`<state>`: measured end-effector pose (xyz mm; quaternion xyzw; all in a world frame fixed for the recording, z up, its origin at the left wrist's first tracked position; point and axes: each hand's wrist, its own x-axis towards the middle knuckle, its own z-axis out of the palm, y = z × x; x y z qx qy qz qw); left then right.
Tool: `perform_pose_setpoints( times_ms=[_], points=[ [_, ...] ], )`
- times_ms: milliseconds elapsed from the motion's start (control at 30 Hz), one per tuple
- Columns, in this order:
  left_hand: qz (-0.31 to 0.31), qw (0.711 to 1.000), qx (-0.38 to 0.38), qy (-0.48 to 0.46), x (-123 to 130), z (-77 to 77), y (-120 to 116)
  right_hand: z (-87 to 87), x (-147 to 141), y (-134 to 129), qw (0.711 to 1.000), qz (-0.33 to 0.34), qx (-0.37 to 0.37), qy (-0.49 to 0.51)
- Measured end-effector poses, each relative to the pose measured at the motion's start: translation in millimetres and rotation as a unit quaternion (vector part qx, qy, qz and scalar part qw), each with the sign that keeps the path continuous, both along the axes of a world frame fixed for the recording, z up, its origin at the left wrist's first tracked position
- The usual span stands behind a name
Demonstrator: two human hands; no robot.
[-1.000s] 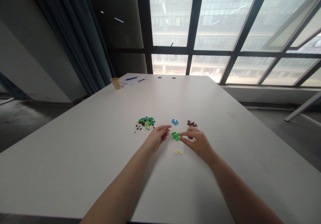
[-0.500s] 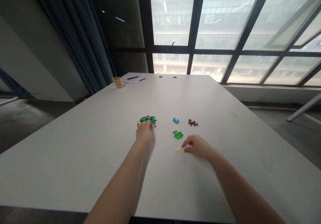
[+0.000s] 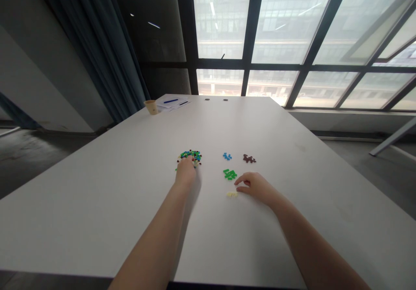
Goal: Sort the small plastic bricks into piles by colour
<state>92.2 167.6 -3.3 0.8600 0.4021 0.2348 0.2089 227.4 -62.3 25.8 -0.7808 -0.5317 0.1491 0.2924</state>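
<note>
My left hand (image 3: 186, 171) rests at the near side of a mixed pile of small coloured pieces (image 3: 194, 154); its fingertips are down among them and partly hidden. My right hand (image 3: 255, 186) is just right of a small group of pale yellow pieces (image 3: 232, 194), thumb and fingers apart, with nothing visible between them. Beyond the yellow group lie green pieces (image 3: 230, 175). Farther off are a blue group (image 3: 227, 156) and, to its right, a dark brown group (image 3: 249, 158).
The white table (image 3: 136, 220) carries a tan paper cup (image 3: 151, 107) at its far left edge. Beside the cup are papers with a blue pen (image 3: 170, 101) and a dark pen (image 3: 183, 103). Two small dark discs sit at the far edge.
My right hand has lifted slightly away from the yellow pieces, and its thumb and fingers show a clear gap. My left hand has hardly moved at the mixed pile.
</note>
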Motion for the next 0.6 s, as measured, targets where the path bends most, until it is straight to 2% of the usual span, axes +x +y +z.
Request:
perform_pose_setpoints(
  times_ms=[133,200,333,433,500,600],
  points=[
    [-0.025,0.996,-0.034,-0.077,1.6,11.9,-4.5,0.2,1.0,1.4,0.999,-0.018,0.034,-0.005],
    [-0.052,0.987,-0.085,-0.122,4.4,16.9,-10.0,1.4,0.2,2.8,0.998,-0.027,0.049,-0.006],
    [-0.116,0.935,-0.228,-0.244,11.8,25.3,-32.9,7.0,-4.5,4.9,0.994,-0.041,0.102,-0.020],
    [-0.172,0.895,-0.303,-0.279,15.6,32.8,-56.7,10.7,-8.2,5.5,0.987,-0.043,0.153,-0.027],
    [-0.198,0.879,-0.319,-0.295,16.5,37.4,-71.1,11.8,-9.7,6.1,0.982,-0.047,0.181,-0.032],
    [-0.236,0.874,-0.297,-0.304,15.3,41.6,-86.0,11.7,-10.6,7.7,0.973,-0.053,0.220,-0.039]
  ],
)
